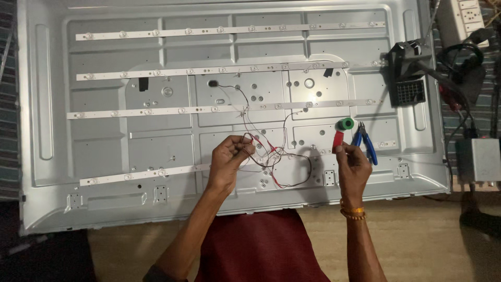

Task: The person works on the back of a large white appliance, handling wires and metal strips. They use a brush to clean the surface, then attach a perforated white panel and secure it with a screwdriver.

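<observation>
One wire end [249, 137] behind left hand [228, 156]

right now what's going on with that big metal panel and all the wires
A person leans over a large grey metal panel crossed by white light strips. The left hand pinches a tangle of thin red and black wires. The right hand holds a red strip of tape, beside a green tape roll and blue-handled pliers lying on the panel.
</observation>
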